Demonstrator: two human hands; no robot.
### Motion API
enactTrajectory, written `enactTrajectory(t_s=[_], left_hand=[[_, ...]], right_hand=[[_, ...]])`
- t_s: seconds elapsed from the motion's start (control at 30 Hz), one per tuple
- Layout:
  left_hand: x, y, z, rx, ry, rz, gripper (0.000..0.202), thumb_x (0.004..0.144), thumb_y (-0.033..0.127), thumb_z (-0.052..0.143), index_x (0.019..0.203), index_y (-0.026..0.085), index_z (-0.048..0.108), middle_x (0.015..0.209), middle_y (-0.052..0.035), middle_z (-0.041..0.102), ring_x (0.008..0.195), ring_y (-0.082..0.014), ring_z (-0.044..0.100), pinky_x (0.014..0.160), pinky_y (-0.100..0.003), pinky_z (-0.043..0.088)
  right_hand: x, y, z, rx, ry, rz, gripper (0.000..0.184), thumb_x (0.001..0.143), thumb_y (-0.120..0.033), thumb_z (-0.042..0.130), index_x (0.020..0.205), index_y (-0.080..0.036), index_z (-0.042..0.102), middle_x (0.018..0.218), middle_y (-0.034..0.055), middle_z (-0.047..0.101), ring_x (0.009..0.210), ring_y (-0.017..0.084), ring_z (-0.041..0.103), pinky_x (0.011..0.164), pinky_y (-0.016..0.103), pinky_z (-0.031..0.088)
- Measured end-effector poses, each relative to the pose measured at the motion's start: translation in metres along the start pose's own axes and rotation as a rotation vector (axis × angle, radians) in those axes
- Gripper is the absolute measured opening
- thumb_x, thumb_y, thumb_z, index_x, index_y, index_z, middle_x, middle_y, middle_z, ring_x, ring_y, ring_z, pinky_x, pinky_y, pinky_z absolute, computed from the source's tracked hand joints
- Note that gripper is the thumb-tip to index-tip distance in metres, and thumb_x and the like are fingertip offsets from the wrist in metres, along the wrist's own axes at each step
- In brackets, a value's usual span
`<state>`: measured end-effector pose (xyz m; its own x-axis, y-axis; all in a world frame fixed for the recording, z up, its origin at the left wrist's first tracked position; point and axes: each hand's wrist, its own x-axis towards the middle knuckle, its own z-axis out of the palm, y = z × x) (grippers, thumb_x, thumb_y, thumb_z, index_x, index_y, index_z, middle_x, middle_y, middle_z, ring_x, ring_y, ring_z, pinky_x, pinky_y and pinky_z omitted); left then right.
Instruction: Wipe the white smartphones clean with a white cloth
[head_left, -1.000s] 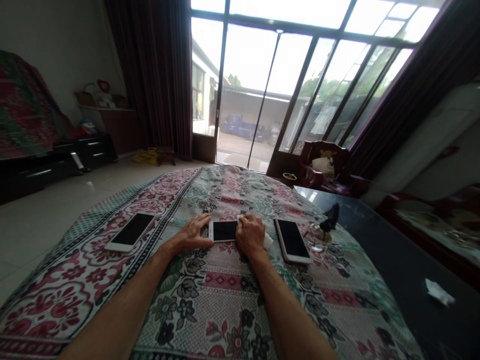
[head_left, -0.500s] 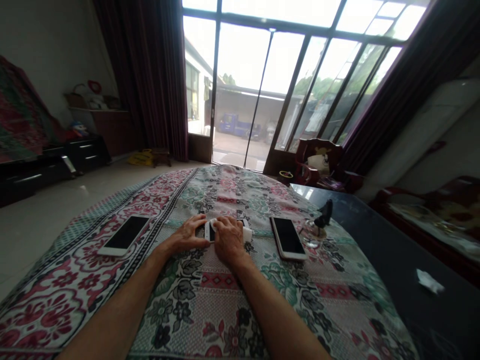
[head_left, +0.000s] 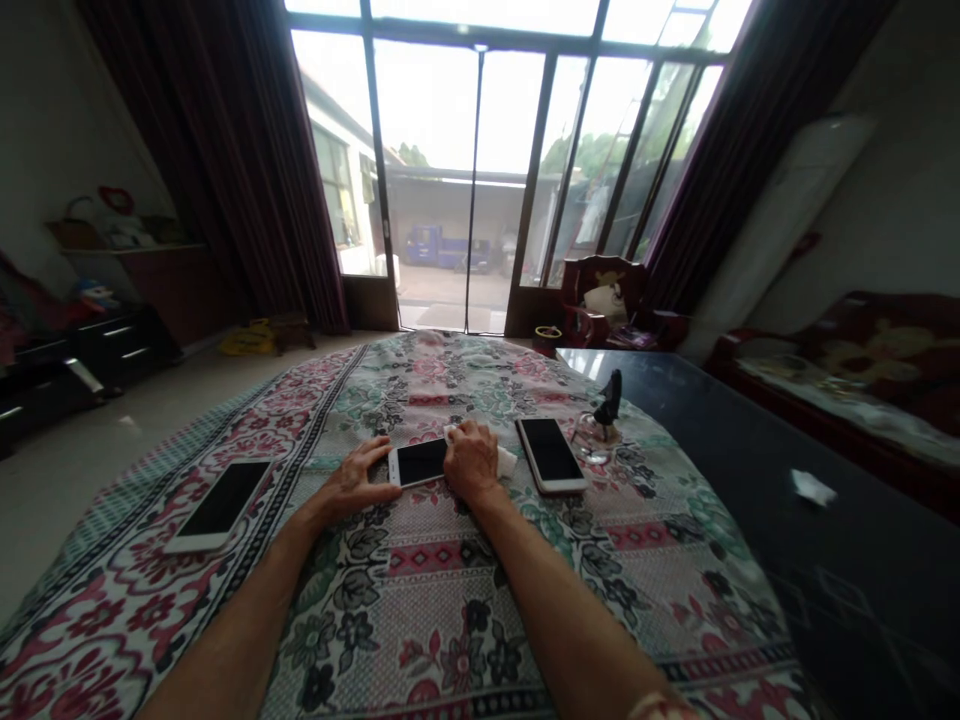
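Under the right hand [head_left: 471,462], a white wipe [head_left: 507,462] is bunched against the right end of a white phone [head_left: 418,463], with one corner showing past the knuckles and another poking out to the right. The left hand [head_left: 354,484] lies open with its fingers [head_left: 382,470] spread, their tips at the phone's left end, so the hands are close but apart, the phone between them; neither clearly lifts it. This phone lies flat on a floral spread [head_left: 420,610], and that soft surface may give poor support, so hard pressure could tilt it or push it askew. Just right of the hands, a second phone [head_left: 550,455] lies near enough that a wide stroke could bump it into the glass ornament [head_left: 596,445] beyond, which looks easy to tip. Well left of the hands, a third phone [head_left: 220,505] sits toward the spread's edge, where a careless sweep of the arm could send it down onto the tiled floor [head_left: 90,470].
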<state>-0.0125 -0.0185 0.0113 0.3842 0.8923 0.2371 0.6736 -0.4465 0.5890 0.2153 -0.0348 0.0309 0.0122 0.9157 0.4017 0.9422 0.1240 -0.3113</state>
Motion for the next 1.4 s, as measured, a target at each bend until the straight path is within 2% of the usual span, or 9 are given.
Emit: enactTrajectory(t_s=[0.23,0.33,0.47,0.67,0.8,1.03,1.17,1.4], left_hand=[[0.000,0.005,0.001,0.013,0.006,-0.002,0.071,0.061,0.046,0.070,0.122,0.010,0.061,0.139,-0.0188,0.050,0.132,-0.0344,0.043,0.112,-0.046,0.030],[0.000,0.006,0.001,0.020,0.024,-0.005,0.069,0.061,0.048,0.070,0.119,0.012,0.063,0.138,-0.0171,0.052,0.131,-0.0353,0.044,0.111,-0.048,0.031],[0.000,0.004,0.001,0.024,0.034,0.004,0.065,0.061,0.050,0.069,0.116,0.015,0.065,0.136,-0.0150,0.054,0.129,-0.0357,0.046,0.111,-0.048,0.032],[0.000,0.003,0.001,0.034,0.014,-0.013,0.068,0.062,0.053,0.068,0.118,0.015,0.063,0.138,-0.0149,0.053,0.131,-0.0346,0.044,0.111,-0.048,0.031],[0.000,0.005,-0.001,0.040,0.004,-0.014,0.069,0.063,0.055,0.067,0.119,0.015,0.063,0.139,-0.0157,0.051,0.131,-0.0347,0.044,0.111,-0.048,0.032],[-0.001,0.008,-0.002,0.045,-0.004,-0.012,0.071,0.063,0.055,0.067,0.120,0.012,0.062,0.139,-0.0166,0.051,0.131,-0.0345,0.043,0.111,-0.046,0.031],[0.000,0.007,-0.001,0.032,0.004,-0.008,0.070,0.063,0.056,0.068,0.118,0.012,0.064,0.137,-0.0160,0.053,0.129,-0.0363,0.046,0.110,-0.047,0.034],[0.002,0.007,0.000,0.005,0.013,-0.014,0.069,0.060,0.053,0.069,0.115,0.012,0.064,0.136,-0.0166,0.053,0.129,-0.0360,0.046,0.109,-0.046,0.033]], right_hand=[[-0.022,-0.028,-0.004,0.069,-0.076,-0.340,0.026,0.091,-0.025,0.046,0.109,-0.028,0.065,0.115,0.0019,0.063,0.106,0.020,0.046,0.090,0.035,0.028],[-0.025,-0.032,-0.004,0.078,-0.088,-0.396,0.026,0.092,-0.026,0.045,0.106,-0.029,0.066,0.115,0.0010,0.064,0.106,0.020,0.047,0.089,0.035,0.028],[-0.018,-0.024,-0.002,0.084,-0.080,-0.304,0.026,0.092,-0.026,0.046,0.107,-0.029,0.067,0.113,0.0015,0.065,0.102,0.020,0.049,0.086,0.034,0.030],[0.000,0.009,-0.002,0.035,-0.043,-0.026,0.027,0.090,-0.023,0.046,0.103,-0.029,0.069,0.113,0.0025,0.064,0.103,0.021,0.049,0.085,0.033,0.032],[0.006,0.024,-0.001,0.051,0.002,0.071,0.028,0.091,-0.022,0.045,0.103,-0.030,0.070,0.112,0.0021,0.064,0.101,0.020,0.050,0.084,0.031,0.032],[0.006,0.024,-0.002,0.077,0.004,0.105,0.025,0.087,-0.019,0.050,0.099,-0.026,0.071,0.109,0.0049,0.063,0.101,0.019,0.051,0.083,0.028,0.033],[-0.001,0.021,-0.005,0.066,0.023,0.121,0.022,0.088,-0.022,0.050,0.092,-0.023,0.071,0.104,0.0059,0.063,0.098,0.020,0.051,0.084,0.029,0.035],[-0.016,0.022,-0.009,0.091,0.050,0.114,0.022,0.087,-0.018,0.049,0.091,-0.020,0.070,0.103,0.0078,0.061,0.099,0.020,0.050,0.087,0.028,0.036]])
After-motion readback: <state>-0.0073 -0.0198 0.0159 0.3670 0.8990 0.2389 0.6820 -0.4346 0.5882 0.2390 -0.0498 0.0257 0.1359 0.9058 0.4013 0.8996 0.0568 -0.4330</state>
